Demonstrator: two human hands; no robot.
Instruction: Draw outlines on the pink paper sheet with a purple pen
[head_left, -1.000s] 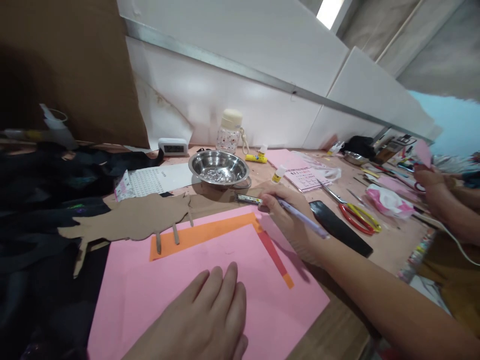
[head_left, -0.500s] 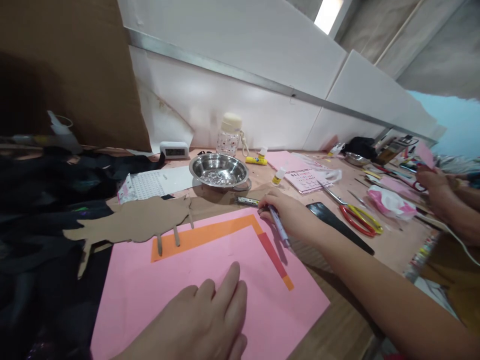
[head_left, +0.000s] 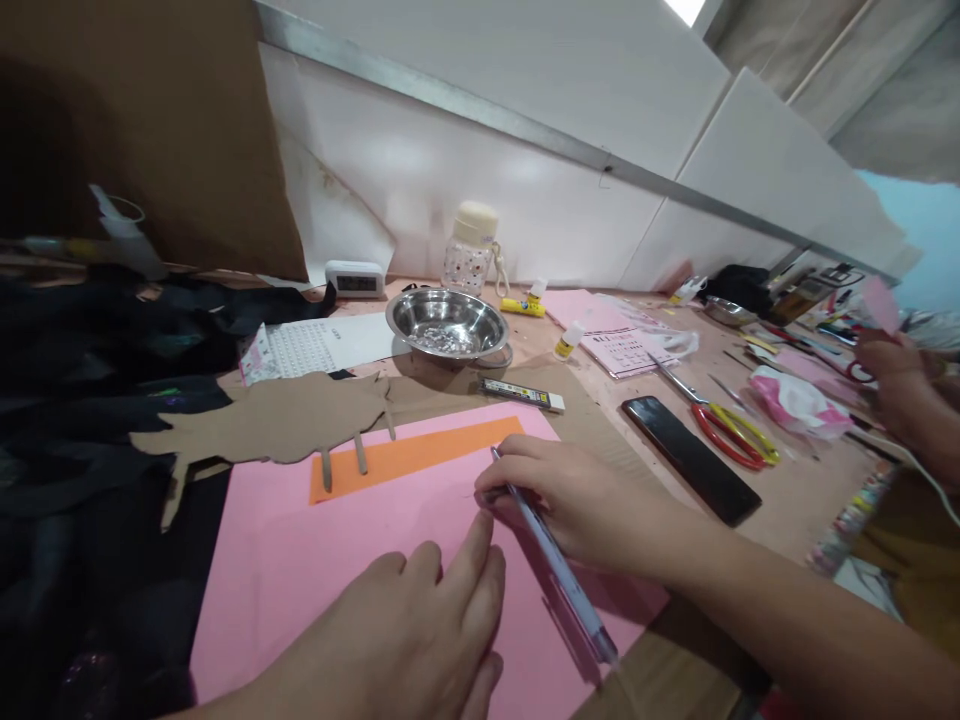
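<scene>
A large pink sheet (head_left: 277,600) lies in front of me with an orange paper strip (head_left: 420,458) along its upper part. My left hand (head_left: 420,610) rests on the sheet, fingers stretched out, palm down. Beside its index fingertip, my right hand (head_left: 555,490) is closed on a slim pale purple pen (head_left: 555,560), which slants across the sheet. Something dark shows under the right fingertips; I cannot make out what. A brown cardboard cutout (head_left: 277,420), shaped like an animal with thin legs, overlaps the sheet's upper left.
Behind the sheet are a small printed box (head_left: 521,393), a metal bowl (head_left: 446,325), a bottle (head_left: 471,250) and glue (head_left: 568,342). At right lie a black phone (head_left: 690,460), pliers (head_left: 735,435) and a pink-white bag (head_left: 799,402). Another person's hand (head_left: 911,385) is at far right. Black cloth (head_left: 82,480) covers the left.
My right hand has moved down and left with the pen, from the sheet's upper edge to beside my left fingertips. It now covers the red strip. My left hand stays on the sheet.
</scene>
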